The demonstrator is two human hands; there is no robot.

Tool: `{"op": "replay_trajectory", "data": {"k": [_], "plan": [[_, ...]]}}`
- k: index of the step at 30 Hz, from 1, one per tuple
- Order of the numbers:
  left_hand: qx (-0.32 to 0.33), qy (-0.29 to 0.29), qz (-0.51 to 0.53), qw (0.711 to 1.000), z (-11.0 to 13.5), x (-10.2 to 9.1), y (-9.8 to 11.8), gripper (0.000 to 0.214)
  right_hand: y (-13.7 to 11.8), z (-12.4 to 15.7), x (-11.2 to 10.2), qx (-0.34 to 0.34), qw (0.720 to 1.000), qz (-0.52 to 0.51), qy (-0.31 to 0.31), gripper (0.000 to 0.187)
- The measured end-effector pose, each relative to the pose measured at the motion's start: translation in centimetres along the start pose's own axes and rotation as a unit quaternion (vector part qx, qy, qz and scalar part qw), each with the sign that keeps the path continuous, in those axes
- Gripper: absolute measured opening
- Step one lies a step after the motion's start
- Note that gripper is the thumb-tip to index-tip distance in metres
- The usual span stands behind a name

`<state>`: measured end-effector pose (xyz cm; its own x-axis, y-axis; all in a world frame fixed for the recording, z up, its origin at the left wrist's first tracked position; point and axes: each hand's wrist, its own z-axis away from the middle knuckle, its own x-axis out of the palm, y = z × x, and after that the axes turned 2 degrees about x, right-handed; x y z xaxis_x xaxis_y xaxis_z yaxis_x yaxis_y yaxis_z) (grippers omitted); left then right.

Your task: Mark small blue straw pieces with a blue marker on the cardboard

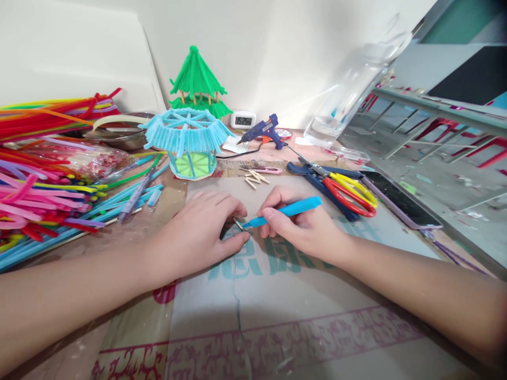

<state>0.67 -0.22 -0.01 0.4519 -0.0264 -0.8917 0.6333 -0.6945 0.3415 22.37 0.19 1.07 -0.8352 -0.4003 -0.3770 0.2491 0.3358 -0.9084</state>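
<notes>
Pinching a blue pen-shaped tool (291, 210) between thumb, forefinger and middle finger, the right hand (303, 231) has its tip down at the end of a short stick (238, 224). I cannot tell whether that tip is a blade or a nib. The left hand (200, 235) lies palm down just beside it, fingers pressed together and curled forward. Its fingertips pin the near end of the short stick to the printed sheet (277, 295) covering the table, right in the gap between the two hands.

By the look of it the step in hand is working that tip across the stick, either a score or a mark. The next move calls for a firm pin from the left fingertips and light, controlled pressure from the right, with the tip so close to the left forefinger.

Moving outward, a few loose sticks (253, 179) lie just beyond the hands. Red and yellow scissors (350, 192) and a phone (400, 199) are off to the right. Further back are a blue glue gun (263, 129), a blue pavilion model (186, 140) and a green pavilion model (197, 79). A heap of coloured pipe cleaners (39, 179) spreads along the left.
</notes>
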Motion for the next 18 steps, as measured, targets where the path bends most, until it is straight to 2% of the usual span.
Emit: {"op": "replay_trajectory", "data": {"k": [2, 7, 18], "plan": [[-0.001, 0.004, 0.002, 1.000, 0.04, 0.03, 0.03, 0.020, -0.04, 0.01, -0.02, 0.000, 1.000, 0.006, 0.001, 0.017], [-0.014, 0.007, -0.016, 1.000, 0.29, 0.14, 0.16, 0.037, 0.07, 0.08, 0.01, 0.000, 1.000, 0.004, -0.001, 0.016], [-0.023, -0.001, 0.000, 1.000, 0.14, 0.30, 0.17, 0.020, -0.16, 0.03, 0.09, 0.010, 1.000, 0.008, 0.003, 0.015]]}}
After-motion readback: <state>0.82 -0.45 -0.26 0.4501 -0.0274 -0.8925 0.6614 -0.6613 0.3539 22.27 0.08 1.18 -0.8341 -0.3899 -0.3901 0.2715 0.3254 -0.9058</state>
